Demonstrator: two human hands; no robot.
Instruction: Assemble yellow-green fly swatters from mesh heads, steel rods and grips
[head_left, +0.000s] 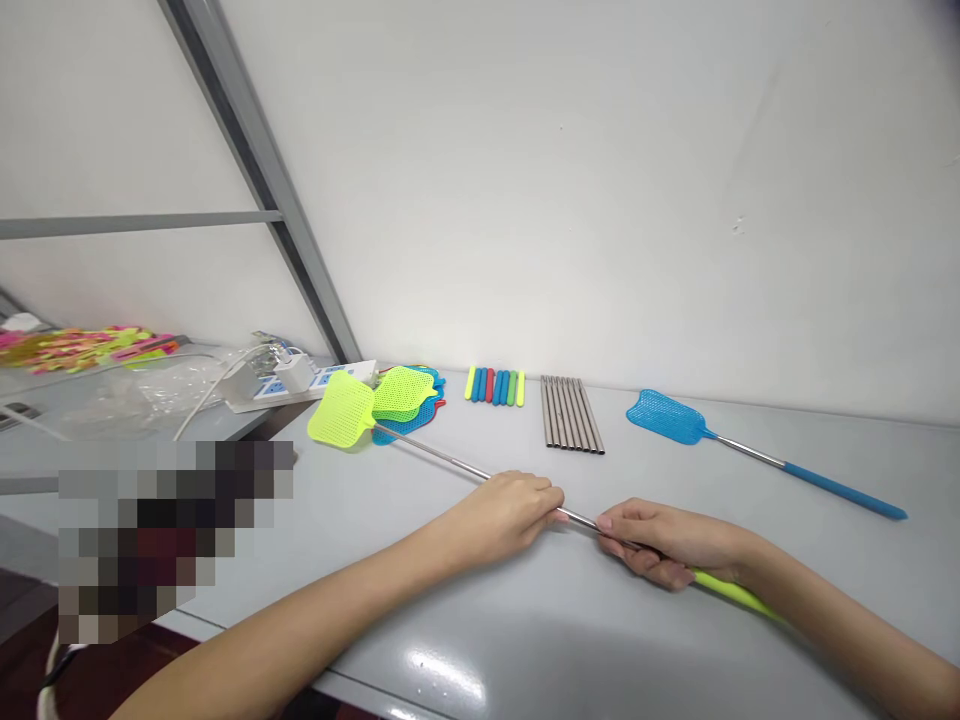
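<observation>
Forearms (300,625) cut off; hands (514,515) partly hide metal rod (454,462), lime handle (735,592)

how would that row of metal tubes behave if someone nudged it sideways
The metal tubes look round, so they would probably roll. Their smooth, shiny surfaces may be slippery to grasp. The dark openings at their near ends suggest hollowness, so they're likely fairly light.

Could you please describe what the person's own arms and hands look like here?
The left hand and right hand are both ungloved. The left forearm and right forearm are bare, with no sleeve in view. No watch, bracelet or ring shows, and I see no clear markings.
</observation>
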